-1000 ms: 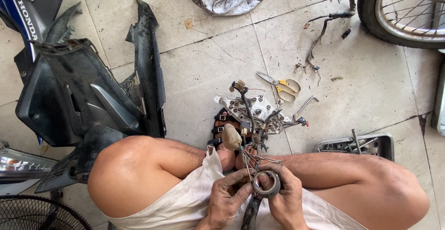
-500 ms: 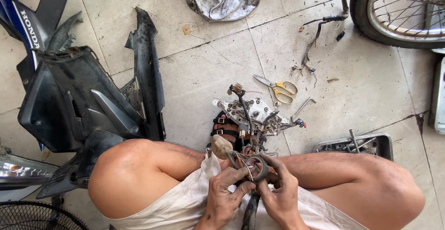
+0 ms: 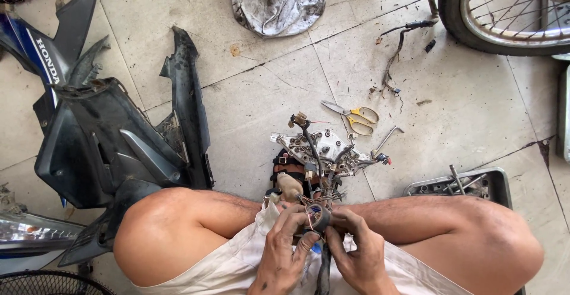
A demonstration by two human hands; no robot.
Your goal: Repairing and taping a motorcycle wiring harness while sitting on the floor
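Between my knees, both hands close on a tape roll and a wire bundle.

My left hand (image 3: 284,253) curls nearly shut, fingers wrapped under the dark tape roll (image 3: 318,216), thumb pressing its side; my right hand (image 3: 360,252) pinches the roll's rim and the thin wires beside it, fingers bent tight. To wrap well, I judge I should keep the tape taut, overlap each turn, and gather the loose wires flat before each pass. From the roll, the wire harness (image 3: 323,268) runs along a 12-to-6 line: its black sheathed trunk drops toward 6 between my hands, its connector ends fan toward 12 over the grey metal part (image 3: 323,144) on the floor. Further out, yellow-handled scissors (image 3: 356,117) lie at 1 o'clock, a tool tray (image 3: 496,179) at 3, dark fairing panels (image 3: 113,146) at 9.
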